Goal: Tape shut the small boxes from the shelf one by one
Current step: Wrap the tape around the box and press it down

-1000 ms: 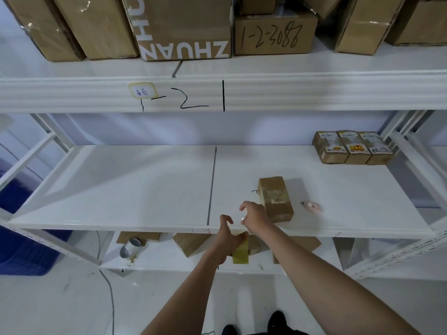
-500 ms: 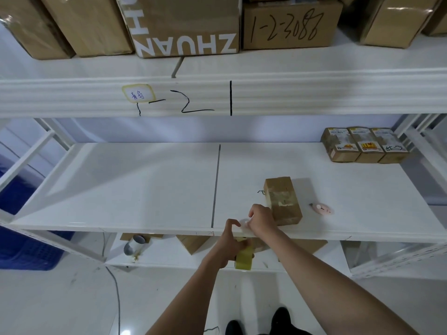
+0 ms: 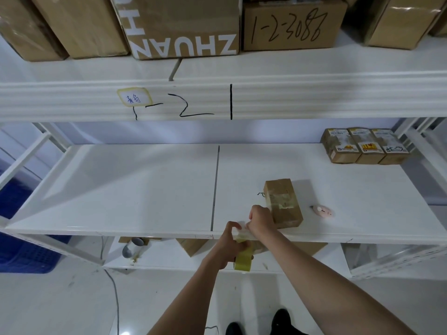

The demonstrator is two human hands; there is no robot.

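Observation:
A small brown cardboard box point(image 3: 283, 203) lies on the white middle shelf point(image 3: 145, 189), close to its front edge, with tape across its top. My left hand point(image 3: 229, 247) grips a roll of yellowish clear tape point(image 3: 243, 258) just below the shelf's front edge. My right hand point(image 3: 261, 220) sits against the box's near left corner and pinches the loose end of the tape, a short strip stretched between both hands. Three more small boxes point(image 3: 365, 146) stand in a row at the shelf's far right.
A small pink cutter point(image 3: 323, 210) lies on the shelf right of the box. Large cartons point(image 3: 183, 25) fill the top shelf. Below are more boxes and a tape roll point(image 3: 131, 247). A blue crate point(image 3: 21, 252) stands on the floor at left.
Both hands have come closer together at the shelf edge, and my right hand now pinches the tape end drawn off the roll. The box has not moved.

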